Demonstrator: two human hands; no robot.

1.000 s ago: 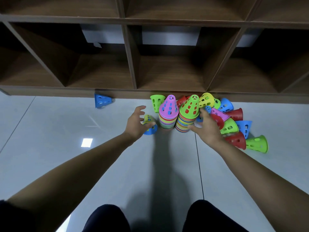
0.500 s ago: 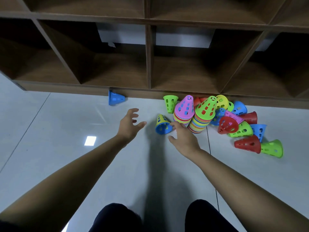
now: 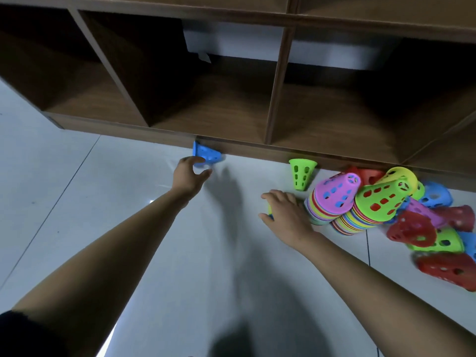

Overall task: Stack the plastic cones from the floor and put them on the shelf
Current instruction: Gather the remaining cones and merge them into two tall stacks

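Observation:
A single blue cone (image 3: 207, 153) lies on its side against the shelf's base board (image 3: 257, 150). My left hand (image 3: 189, 174) is right below it, fingers spread at its rim, not closed on it. My right hand (image 3: 286, 212) is cupped over a small yellow and blue cone (image 3: 269, 211) on the floor, which shows only as a sliver at the fingertips. Just right of that hand stand two tall stacks, one topped by a purple cone (image 3: 334, 193) and one by a green cone (image 3: 381, 199).
Loose cones lie in a heap to the right of the stacks: a red one (image 3: 409, 229), another red one (image 3: 448, 270), blue, green and yellow ones. A green cone (image 3: 302, 173) stands upside down by the shelf. The wooden shelf compartments (image 3: 219, 109) are open and dark. The floor is pale tile.
My left hand moved forward and left up to the lone blue cone. My right hand came down over the yellow and blue cone. The view swung left.

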